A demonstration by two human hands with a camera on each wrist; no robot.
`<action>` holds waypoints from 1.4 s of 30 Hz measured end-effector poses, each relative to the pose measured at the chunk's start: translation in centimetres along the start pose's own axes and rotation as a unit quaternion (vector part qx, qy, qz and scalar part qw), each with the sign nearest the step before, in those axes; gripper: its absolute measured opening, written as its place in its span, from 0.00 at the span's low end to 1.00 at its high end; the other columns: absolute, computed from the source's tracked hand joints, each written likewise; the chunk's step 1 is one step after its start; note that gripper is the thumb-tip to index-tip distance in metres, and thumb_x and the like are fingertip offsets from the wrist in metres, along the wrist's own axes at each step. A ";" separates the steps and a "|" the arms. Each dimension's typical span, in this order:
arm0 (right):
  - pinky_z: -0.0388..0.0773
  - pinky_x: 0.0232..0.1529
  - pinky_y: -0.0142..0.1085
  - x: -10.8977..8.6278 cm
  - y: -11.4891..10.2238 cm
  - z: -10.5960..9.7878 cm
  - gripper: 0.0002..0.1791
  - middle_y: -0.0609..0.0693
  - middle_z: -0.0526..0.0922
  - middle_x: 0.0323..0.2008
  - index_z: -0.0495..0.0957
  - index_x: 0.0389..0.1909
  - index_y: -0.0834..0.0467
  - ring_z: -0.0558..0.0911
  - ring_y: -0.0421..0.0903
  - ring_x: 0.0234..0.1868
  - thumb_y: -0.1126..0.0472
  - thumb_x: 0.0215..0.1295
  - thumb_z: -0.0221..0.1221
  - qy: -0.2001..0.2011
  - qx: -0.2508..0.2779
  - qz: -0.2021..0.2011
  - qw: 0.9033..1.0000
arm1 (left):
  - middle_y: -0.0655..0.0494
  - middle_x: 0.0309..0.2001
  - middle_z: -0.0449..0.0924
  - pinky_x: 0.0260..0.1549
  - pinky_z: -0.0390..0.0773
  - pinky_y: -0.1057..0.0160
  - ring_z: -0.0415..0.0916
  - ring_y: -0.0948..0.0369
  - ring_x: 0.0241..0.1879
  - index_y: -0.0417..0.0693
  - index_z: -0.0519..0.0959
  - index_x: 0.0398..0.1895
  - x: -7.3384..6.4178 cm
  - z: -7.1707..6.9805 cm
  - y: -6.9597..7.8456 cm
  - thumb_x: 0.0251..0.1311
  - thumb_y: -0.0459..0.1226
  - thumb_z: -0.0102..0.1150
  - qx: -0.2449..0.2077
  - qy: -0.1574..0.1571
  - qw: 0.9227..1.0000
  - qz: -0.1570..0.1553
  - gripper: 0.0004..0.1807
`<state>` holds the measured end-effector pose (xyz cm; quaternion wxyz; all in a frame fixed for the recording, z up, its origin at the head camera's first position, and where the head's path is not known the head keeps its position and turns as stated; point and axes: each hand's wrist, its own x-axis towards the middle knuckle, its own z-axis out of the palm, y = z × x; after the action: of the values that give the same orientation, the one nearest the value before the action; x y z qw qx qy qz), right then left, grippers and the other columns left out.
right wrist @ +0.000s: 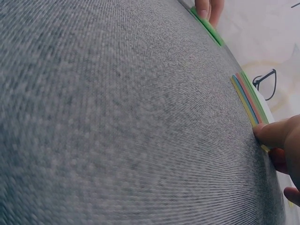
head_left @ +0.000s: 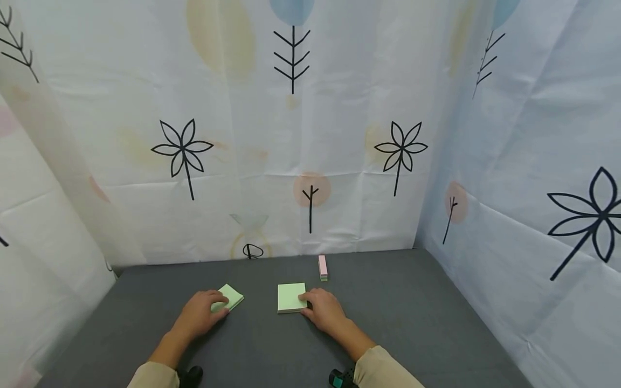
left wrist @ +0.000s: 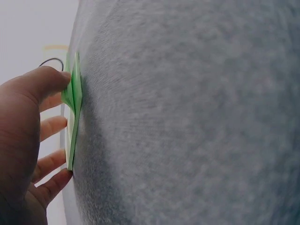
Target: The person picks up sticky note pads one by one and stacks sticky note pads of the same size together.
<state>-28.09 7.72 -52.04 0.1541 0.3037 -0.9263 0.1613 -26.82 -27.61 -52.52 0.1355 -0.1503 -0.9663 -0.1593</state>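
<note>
My left hand [head_left: 198,313] holds a thin green sticky note pad [head_left: 234,296] turned at an angle on the grey table. In the left wrist view the thumb presses the edge of this pad [left wrist: 78,89], whose sheets bend and part there, while the other fingers reach along its far side. To the right, a square stack of sticky notes [head_left: 290,297] lies with light green on top. My right hand [head_left: 326,312] grips the stack's right edge between thumb and fingers. Seen from the right wrist, that stack [right wrist: 247,101] shows green, pink, blue and yellow layers.
Behind the right hand a narrow sticky note stack [head_left: 323,268], pink on top with green lower down, lies near the back edge of the grey table [head_left: 271,350]. Printed white cloth walls [head_left: 339,134] enclose the table at the back and both sides.
</note>
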 end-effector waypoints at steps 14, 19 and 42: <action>0.79 0.43 0.41 0.1 -0.1 0.0 0.18 0.48 0.83 0.41 0.84 0.49 0.53 0.81 0.47 0.44 0.56 0.56 0.69 -0.001 0.005 0.005 1.000 | 0.49 0.47 0.83 0.49 0.72 0.41 0.77 0.44 0.50 0.50 0.85 0.42 -0.2 -0.3 -0.3 0.53 0.46 0.71 -0.059 0.011 0.998 -0.038 0.15; 0.79 0.44 0.40 0.1 -0.1 0.1 0.18 0.47 0.83 0.42 0.84 0.50 0.52 0.81 0.46 0.44 0.55 0.57 0.69 -0.005 0.004 0.011 1.000 | 0.46 0.49 0.81 0.47 0.71 0.38 0.76 0.42 0.51 0.49 0.85 0.44 -0.4 -0.2 -0.2 0.53 0.51 0.69 -0.040 0.019 0.998 -0.039 0.21; 0.79 0.43 0.41 0.1 -0.1 0.1 0.18 0.47 0.83 0.42 0.84 0.50 0.52 0.81 0.46 0.44 0.54 0.58 0.69 -0.009 0.006 0.013 1.000 | 0.35 0.51 0.75 0.51 0.58 0.30 0.59 0.32 0.58 0.35 0.76 0.50 -0.8 -1.0 0.0 0.47 0.52 0.73 -0.051 -0.002 0.970 -0.239 0.35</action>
<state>-28.13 7.61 -52.04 0.1417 0.2944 -0.9304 0.1660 -25.87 -28.18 -51.90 0.0834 0.0784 -0.9651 -0.2355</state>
